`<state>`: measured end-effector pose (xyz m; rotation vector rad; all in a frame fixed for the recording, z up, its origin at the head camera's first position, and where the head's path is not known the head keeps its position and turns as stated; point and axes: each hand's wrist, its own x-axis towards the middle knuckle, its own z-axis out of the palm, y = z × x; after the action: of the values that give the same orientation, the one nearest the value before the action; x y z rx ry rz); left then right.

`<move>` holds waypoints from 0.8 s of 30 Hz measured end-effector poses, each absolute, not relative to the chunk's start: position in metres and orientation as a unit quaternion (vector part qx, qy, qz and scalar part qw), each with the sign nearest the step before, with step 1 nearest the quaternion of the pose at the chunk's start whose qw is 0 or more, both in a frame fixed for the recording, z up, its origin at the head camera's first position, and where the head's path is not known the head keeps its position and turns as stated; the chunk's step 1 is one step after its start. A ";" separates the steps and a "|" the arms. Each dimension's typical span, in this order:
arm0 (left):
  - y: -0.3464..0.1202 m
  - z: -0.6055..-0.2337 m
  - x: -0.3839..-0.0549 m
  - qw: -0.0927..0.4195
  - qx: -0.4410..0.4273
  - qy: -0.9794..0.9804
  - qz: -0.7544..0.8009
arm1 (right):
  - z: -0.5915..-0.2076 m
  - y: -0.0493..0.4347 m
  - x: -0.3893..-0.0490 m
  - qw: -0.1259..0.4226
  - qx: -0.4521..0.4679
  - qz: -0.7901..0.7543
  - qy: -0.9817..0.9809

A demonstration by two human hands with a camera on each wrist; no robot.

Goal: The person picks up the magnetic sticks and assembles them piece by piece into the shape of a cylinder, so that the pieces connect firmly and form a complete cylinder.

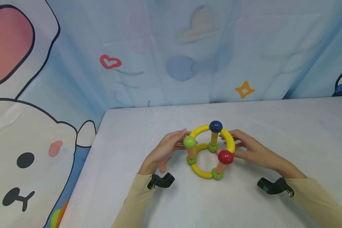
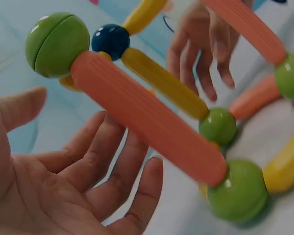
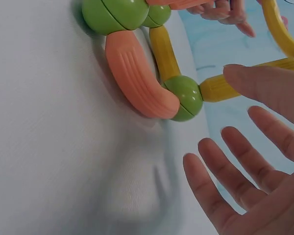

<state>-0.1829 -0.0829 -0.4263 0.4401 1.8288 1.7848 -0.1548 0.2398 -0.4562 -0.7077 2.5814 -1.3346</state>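
Note:
A toy frame of magnetic sticks and balls [image 1: 199, 174] stands upright on the table. Its lower ring joins curved yellow and orange sticks with green balls. Three uprights carry a green ball [image 1: 190, 142], a blue ball [image 1: 216, 126] and a red ball [image 1: 225, 157], with curved yellow sticks linking green to blue and blue to red. My left hand [image 1: 171, 145] is beside the green-topped orange upright [image 2: 147, 117], fingers spread loosely; whether they touch it I cannot tell. At the other side my right hand [image 1: 252, 148] has its fingers apart, its thumb overlapping a yellow upright [image 3: 218, 88] in the right wrist view.
A salmon-coloured piece [image 1: 163, 166] shows below my left hand, partly hidden by it. The white-covered table [image 1: 131, 126] meets a printed blue curtain [image 1: 159, 38] at its back edge. Dark wrist cameras [image 1: 161, 181] sit on both sleeves.

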 end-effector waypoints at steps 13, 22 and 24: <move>-0.063 -0.416 -0.193 0.315 0.093 0.629 0.704 | -0.466 0.221 -0.160 0.130 -0.208 -0.483 0.840; -0.064 -0.415 -0.195 0.316 0.081 0.616 0.717 | -0.467 0.220 -0.163 0.128 -0.216 -0.484 0.838; -0.064 -0.416 -0.195 0.316 0.082 0.618 0.716 | -0.467 0.220 -0.163 0.129 -0.216 -0.483 0.839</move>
<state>-0.1952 -0.0642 -0.4156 0.2168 1.6263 1.8848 -0.1626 0.2200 -0.4668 -0.6279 2.4383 -1.4032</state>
